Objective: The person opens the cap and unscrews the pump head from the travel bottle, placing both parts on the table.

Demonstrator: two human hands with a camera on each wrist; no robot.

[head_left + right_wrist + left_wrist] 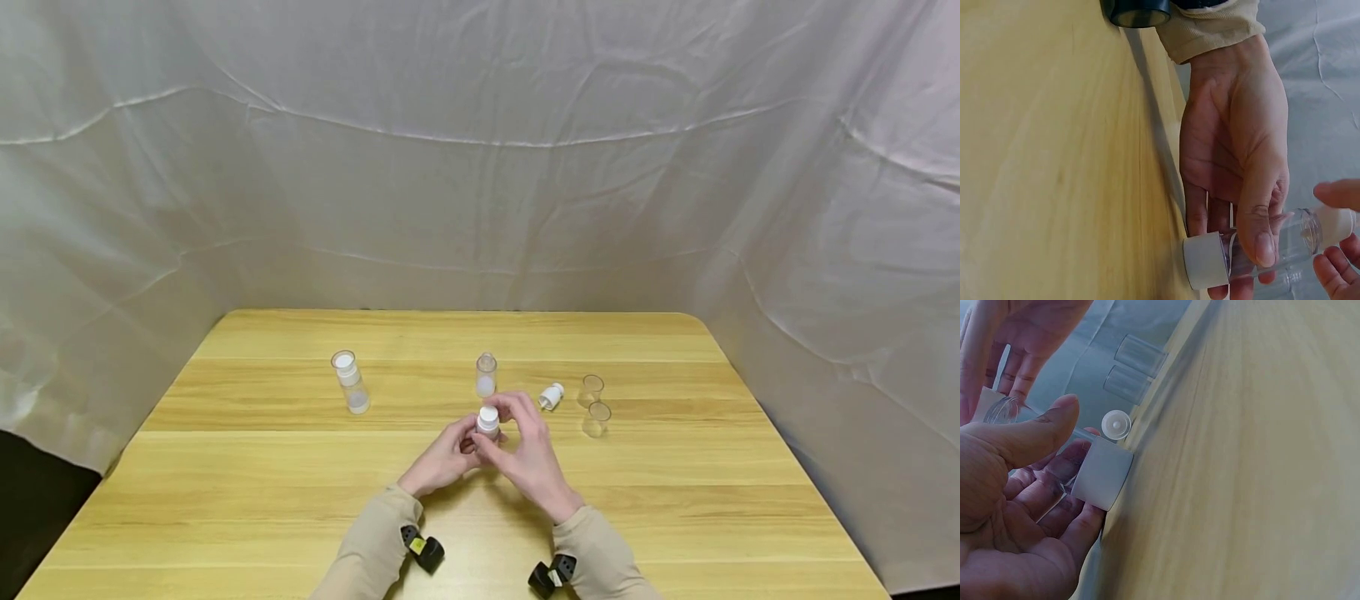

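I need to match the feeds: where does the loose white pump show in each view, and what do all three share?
Head: the pump lies right of centre, just left of two clear caps.
Left wrist: the pump is left of centre, a little above mid-height, end-on below the clear caps.
Right wrist: not in this picture.
Shared landmark: the held bottle, in all three.

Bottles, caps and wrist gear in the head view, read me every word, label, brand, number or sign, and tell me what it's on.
No text can be read.
Held bottle, left bottle, far bottle, loose white part, clear caps: no lettering visible.
Yellow patch at the left wrist: any marking is too small to read.
Pale patch at the right wrist: likewise.
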